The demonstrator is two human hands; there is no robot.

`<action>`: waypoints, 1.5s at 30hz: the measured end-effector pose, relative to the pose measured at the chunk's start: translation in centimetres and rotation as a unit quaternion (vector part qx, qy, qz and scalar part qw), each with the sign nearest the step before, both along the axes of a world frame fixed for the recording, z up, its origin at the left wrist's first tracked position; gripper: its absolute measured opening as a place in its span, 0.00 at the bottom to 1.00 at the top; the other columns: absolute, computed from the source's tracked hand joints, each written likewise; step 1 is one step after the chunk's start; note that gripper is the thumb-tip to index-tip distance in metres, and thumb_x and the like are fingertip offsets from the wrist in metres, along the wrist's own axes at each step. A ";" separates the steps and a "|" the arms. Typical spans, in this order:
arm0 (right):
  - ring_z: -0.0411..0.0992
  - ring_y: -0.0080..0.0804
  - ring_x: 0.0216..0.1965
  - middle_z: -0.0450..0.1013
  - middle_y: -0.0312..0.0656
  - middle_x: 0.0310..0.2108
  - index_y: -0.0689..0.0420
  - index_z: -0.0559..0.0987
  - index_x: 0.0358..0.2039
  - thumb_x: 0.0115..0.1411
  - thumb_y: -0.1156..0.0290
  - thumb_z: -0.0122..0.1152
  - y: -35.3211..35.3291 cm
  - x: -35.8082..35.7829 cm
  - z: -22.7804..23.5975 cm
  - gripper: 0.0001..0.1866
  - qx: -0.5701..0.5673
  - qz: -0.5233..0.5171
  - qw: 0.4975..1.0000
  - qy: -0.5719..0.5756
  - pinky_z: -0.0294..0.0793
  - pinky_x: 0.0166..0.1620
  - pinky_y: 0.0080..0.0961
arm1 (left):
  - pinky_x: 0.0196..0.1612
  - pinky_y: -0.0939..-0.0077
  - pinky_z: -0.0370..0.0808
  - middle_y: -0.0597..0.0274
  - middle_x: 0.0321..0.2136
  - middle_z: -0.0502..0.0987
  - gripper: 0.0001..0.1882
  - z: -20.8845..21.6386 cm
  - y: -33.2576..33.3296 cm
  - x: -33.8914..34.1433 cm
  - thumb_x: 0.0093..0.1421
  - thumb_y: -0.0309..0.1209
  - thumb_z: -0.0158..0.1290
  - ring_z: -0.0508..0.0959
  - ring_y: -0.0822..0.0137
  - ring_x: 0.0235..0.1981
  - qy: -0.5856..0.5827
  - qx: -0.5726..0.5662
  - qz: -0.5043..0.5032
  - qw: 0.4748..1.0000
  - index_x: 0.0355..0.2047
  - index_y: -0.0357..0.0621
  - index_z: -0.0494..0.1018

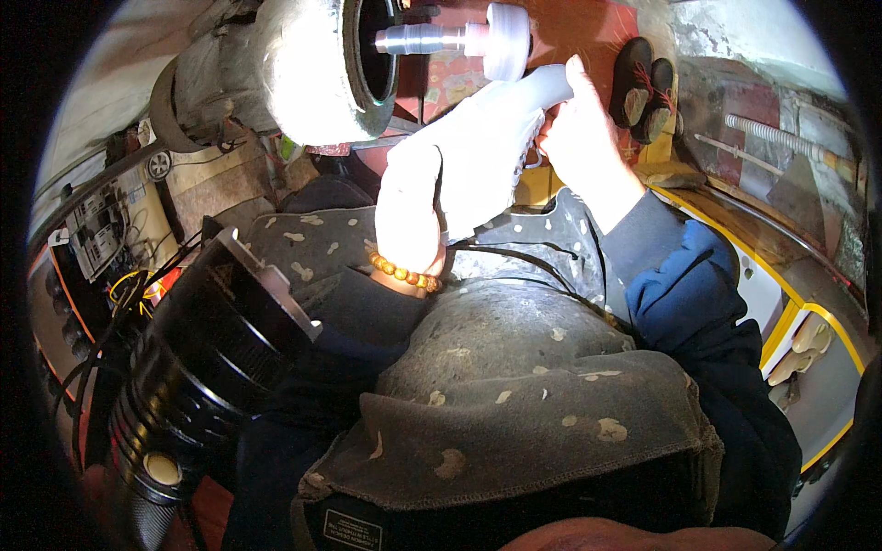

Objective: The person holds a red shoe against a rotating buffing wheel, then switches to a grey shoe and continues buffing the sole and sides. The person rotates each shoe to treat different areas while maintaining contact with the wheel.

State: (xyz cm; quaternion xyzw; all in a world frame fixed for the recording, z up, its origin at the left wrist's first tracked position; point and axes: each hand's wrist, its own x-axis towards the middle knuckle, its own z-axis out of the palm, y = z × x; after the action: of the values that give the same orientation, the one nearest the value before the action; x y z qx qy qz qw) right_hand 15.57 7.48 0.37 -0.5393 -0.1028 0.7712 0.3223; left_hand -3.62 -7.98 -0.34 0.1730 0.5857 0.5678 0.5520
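My left hand [409, 216], with a bead bracelet [404, 273] at its wrist, grips the lower part of a white cloth, possibly a glove [482, 147]. My right hand [583, 138] pinches the cloth's upper end. Both hands are held above my lap, over a dark spotted apron [514, 395]. Just above the cloth, a white round part on a metal shaft [478, 39] sticks out of a grey machine with a round opening [317, 69]. Neither hand touches it.
A large black ribbed cylinder [207, 363] juts up at my lower left. Cables and an electrical box [101, 230] lie at the far left. A pair of dark shoes [643, 87] rests at the top right. A yellow-edged white bench [781, 303] runs along my right.
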 end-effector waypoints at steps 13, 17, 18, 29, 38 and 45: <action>0.83 0.31 0.42 0.80 0.45 0.47 0.62 0.73 0.67 0.78 0.41 0.50 -1.6 -0.4 -0.1 0.36 0.070 0.090 0.993 -0.029 0.84 0.49 0.32 | 0.62 0.64 0.79 0.53 0.59 0.81 0.31 4.4 -1.5 -1.7 0.70 0.34 0.63 0.82 0.63 0.57 -0.175 -0.148 -0.038 0.973 0.69 0.31 0.69; 0.80 0.25 0.38 0.80 0.41 0.44 0.55 0.72 0.70 0.79 0.52 0.52 -2.6 0.5 -0.2 0.27 0.228 0.193 0.935 -0.191 0.84 0.43 0.28 | 0.64 0.60 0.76 0.39 0.61 0.78 0.47 6.0 1.9 -2.8 0.63 0.50 0.69 0.81 0.52 0.59 0.330 -0.031 -0.297 0.896 0.69 0.26 0.66; 0.80 0.25 0.38 0.80 0.40 0.44 0.54 0.72 0.70 0.79 0.56 0.53 -2.9 0.6 -0.2 0.25 0.203 0.168 0.950 -0.166 0.84 0.44 0.28 | 0.64 0.59 0.76 0.35 0.61 0.77 0.52 6.2 3.1 -2.6 0.60 0.57 0.70 0.81 0.50 0.59 0.357 -0.048 -0.350 0.865 0.69 0.25 0.66; 0.79 0.28 0.49 0.76 0.44 0.56 0.57 0.72 0.67 0.70 0.73 0.66 -1.1 1.9 1.1 0.26 0.162 0.202 0.963 -0.076 0.82 0.44 0.24 | 0.48 0.61 0.83 0.40 0.39 0.86 0.46 3.9 9.4 -2.0 0.59 0.67 0.66 0.88 0.52 0.42 0.356 -0.080 -0.424 0.829 0.54 0.31 0.79; 0.79 0.28 0.52 0.77 0.40 0.55 0.50 0.72 0.65 0.65 0.67 0.77 -1.0 2.4 -0.6 0.31 0.162 0.120 0.978 -0.053 0.81 0.45 0.24 | 0.47 0.51 0.83 0.34 0.35 0.85 0.44 4.7 11.8 -1.0 0.63 0.68 0.59 0.88 0.41 0.41 0.438 -0.063 -0.405 0.800 0.52 0.31 0.81; 0.77 0.23 0.45 0.76 0.37 0.53 0.52 0.74 0.64 0.68 0.70 0.71 -0.9 1.6 0.0 0.26 0.147 0.133 0.978 -0.067 0.80 0.42 0.24 | 0.49 0.52 0.83 0.34 0.38 0.86 0.44 4.0 11.7 -1.6 0.63 0.67 0.59 0.88 0.41 0.43 0.422 -0.108 -0.436 0.788 0.52 0.31 0.81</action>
State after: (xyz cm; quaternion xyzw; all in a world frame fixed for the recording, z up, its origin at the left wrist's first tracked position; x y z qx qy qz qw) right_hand 17.18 6.53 0.35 -0.5174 -0.3074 0.7459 0.2853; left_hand -5.25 3.72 3.63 0.5717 0.6798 0.0705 0.4539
